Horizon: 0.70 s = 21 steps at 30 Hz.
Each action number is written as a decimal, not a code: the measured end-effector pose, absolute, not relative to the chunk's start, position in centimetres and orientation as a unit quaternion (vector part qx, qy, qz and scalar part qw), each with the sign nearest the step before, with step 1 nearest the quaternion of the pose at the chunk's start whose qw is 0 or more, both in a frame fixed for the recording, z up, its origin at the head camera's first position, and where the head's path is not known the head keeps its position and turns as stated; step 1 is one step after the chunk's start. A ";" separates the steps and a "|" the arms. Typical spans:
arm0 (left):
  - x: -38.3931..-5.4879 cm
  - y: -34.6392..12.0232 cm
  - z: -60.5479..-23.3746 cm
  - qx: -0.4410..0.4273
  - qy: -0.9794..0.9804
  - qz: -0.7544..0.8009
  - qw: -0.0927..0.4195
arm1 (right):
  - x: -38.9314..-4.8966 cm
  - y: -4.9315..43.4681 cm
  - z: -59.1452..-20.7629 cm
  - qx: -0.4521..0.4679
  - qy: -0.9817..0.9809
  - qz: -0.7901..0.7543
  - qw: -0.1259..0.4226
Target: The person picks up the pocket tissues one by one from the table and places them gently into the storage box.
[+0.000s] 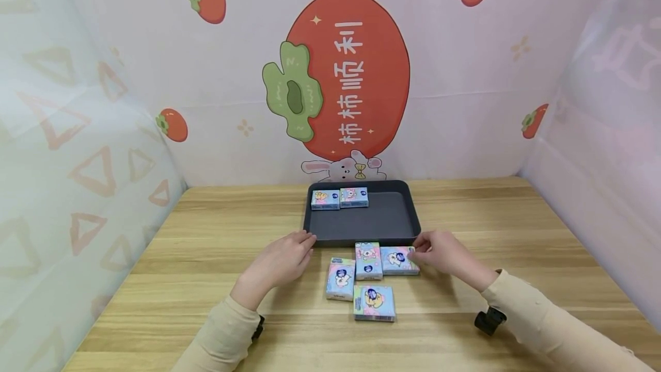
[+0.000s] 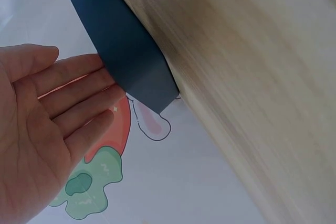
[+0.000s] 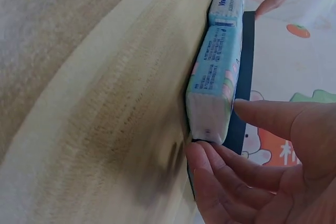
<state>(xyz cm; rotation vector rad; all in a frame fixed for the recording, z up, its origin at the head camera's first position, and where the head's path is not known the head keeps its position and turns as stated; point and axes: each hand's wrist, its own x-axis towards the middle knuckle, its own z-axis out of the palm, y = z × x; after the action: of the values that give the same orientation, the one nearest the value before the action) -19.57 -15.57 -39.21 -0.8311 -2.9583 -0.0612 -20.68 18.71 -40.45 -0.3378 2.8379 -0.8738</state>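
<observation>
My right hand (image 1: 439,250) pinches a blue tissue pack (image 1: 397,261) by its right end, thumb on top and fingers at its far corner, as the right wrist view shows. That pack lies in front of the dark tray (image 1: 382,241), beside an upright-turned pink-and-blue tissue pack (image 1: 368,260). My left hand (image 1: 281,257) has its fingers extended, with fingertips touching the tray's front left corner. Two tissue packs, a left one (image 1: 325,198) and a right one (image 1: 353,196), sit side by side in the tray's back left corner.
Nearer on the wooden table (image 1: 206,234) lie another tissue pack (image 1: 341,278) and a yellow-figured tissue pack (image 1: 374,303). A printed cloth backdrop (image 1: 232,73) rises behind the tray, with cloth walls on both sides.
</observation>
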 end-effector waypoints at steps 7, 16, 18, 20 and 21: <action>-19.6 -15.6 -39.3 -0.265 -0.964 -0.014 0.030 | -20.8 18.9 -41.0 -0.119 0.940 -0.301 0.111; -19.7 -15.7 -39.3 -0.275 -0.961 -0.012 0.040 | -21.3 18.8 -41.4 -0.094 0.932 -0.316 0.150; -19.6 -15.7 -39.3 -0.276 -0.960 -0.014 0.039 | -21.4 18.8 -41.4 -0.090 0.932 -0.316 0.154; -19.7 -15.7 -39.3 -0.276 -0.960 -0.017 0.037 | -21.5 18.8 -41.4 -0.086 0.930 -0.319 0.161; -19.7 -15.7 -39.3 -0.275 -0.960 -0.017 0.036 | -21.5 18.9 -41.4 -0.086 0.928 -0.323 0.166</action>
<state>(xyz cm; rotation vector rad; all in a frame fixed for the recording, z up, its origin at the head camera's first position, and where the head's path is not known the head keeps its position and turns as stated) -19.65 -15.68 -39.31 -0.8459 -2.9495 -0.0536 -21.51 18.87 -41.36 -0.2450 2.6430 -0.9191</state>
